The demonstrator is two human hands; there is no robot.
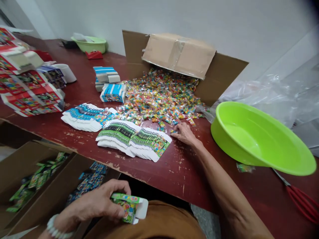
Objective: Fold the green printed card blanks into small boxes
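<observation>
My left hand clamps the green carton below the table edge, fingers pressed around it, open flap outward for access, while my right hand pinches a wrapped sweet at the candy pile margin.

no readable text, print on the green box too blurred, flat carton stacks too small

Single head-worn view, looking forward and down across the table from its near edge toward the wall at frame top. Close range: lap at bottom center, floor boxes lower left.
</observation>
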